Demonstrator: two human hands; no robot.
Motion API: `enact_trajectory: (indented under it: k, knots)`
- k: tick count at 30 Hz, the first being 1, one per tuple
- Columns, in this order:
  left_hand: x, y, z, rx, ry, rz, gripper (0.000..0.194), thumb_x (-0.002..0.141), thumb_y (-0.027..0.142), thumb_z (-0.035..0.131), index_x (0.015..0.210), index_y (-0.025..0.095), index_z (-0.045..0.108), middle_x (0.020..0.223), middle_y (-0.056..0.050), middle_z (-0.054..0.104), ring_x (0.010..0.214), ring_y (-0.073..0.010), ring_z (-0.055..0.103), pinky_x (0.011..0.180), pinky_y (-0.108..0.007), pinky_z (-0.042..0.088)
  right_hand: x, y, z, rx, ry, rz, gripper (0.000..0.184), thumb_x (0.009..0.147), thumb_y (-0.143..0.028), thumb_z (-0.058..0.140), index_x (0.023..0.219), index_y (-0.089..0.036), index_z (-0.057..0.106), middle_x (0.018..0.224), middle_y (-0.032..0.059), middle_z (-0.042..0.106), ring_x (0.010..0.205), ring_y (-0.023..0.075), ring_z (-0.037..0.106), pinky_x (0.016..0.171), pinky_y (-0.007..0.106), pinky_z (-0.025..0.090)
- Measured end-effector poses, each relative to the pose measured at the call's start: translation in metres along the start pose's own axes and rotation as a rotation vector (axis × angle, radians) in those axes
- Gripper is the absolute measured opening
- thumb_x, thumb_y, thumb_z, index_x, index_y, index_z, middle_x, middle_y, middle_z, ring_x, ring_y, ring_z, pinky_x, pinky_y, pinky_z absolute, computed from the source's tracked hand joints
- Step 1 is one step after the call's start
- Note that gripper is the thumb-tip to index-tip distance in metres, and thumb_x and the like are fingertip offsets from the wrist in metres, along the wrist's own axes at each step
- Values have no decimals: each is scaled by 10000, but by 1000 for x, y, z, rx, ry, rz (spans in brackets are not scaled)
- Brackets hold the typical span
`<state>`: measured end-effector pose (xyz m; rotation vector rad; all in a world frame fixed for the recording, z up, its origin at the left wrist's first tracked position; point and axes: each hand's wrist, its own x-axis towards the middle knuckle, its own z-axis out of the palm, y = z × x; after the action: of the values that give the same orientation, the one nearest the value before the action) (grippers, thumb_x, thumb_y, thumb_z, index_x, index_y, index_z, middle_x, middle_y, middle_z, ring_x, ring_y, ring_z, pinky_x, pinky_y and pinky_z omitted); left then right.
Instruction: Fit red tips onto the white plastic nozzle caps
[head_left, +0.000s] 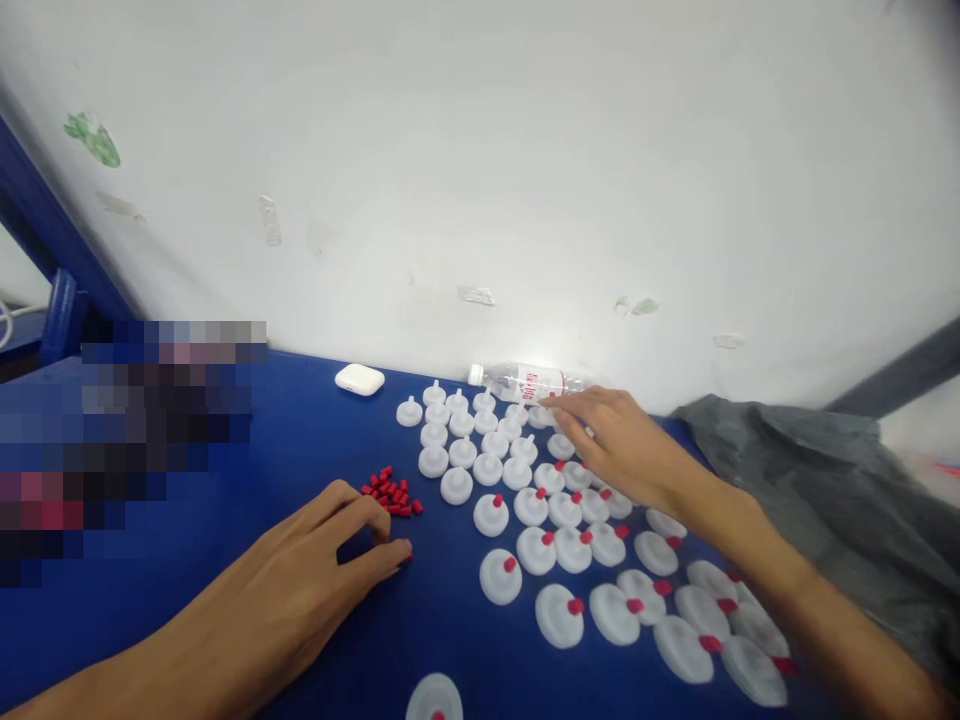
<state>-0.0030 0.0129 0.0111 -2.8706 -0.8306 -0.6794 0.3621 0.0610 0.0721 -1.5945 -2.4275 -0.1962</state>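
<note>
My left hand (322,560) rests on the blue table beside a small pile of red caps (386,492). Its fingers are curved and the thumb is apart from them; a bit of red shows at the thumb tip. My right hand (619,440) reaches over the far rows of white round discs with short spouts. Its index finger and thumb come close together at a far disc (538,418), and what lies between the tips is hidden. Several uncapped discs (487,469) stand left of it. Nearer discs (535,551) carry red caps on their spouts.
A clear plastic bottle (502,381) lies along the white wall (450,180). Left of it is a white rounded case (360,380). Dark grey fabric (817,480) covers the right side. One capped disc (433,697) lies at the near edge. A blurred-out patch fills the left.
</note>
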Motion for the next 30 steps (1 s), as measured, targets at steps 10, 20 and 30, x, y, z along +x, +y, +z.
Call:
enact_trajectory:
  k: [10, 20, 30]
  knots:
    - [12, 8, -4, -5, 127, 22, 385, 1165, 149, 395, 1013, 251, 734, 977, 21, 750, 891, -197, 621, 881, -308, 503, 1, -4, 2, 4, -23, -66, 435, 1080, -164, 461, 1374, -144, 780, 1374, 157, 799, 1230, 319, 788, 1069, 479, 643]
    - [8, 8, -3, -33, 145, -23, 343, 1180, 206, 384, 1020, 277, 679, 965, 51, 768, 901, -175, 690, 891, -294, 521, -1, -4, -4, 29, -19, -72, 451, 1049, -137, 478, 1373, -174, 789, 1346, 135, 809, 1177, 302, 805, 1048, 464, 658]
    - [12, 5, -11, 41, 162, 82, 410, 1187, 152, 335, 1079, 256, 717, 972, 55, 818, 870, -157, 711, 852, -290, 542, -2, -2, 7, 37, -75, -71, 482, 1038, -122, 458, 1398, -146, 778, 1368, 152, 803, 1224, 322, 793, 1067, 478, 650]
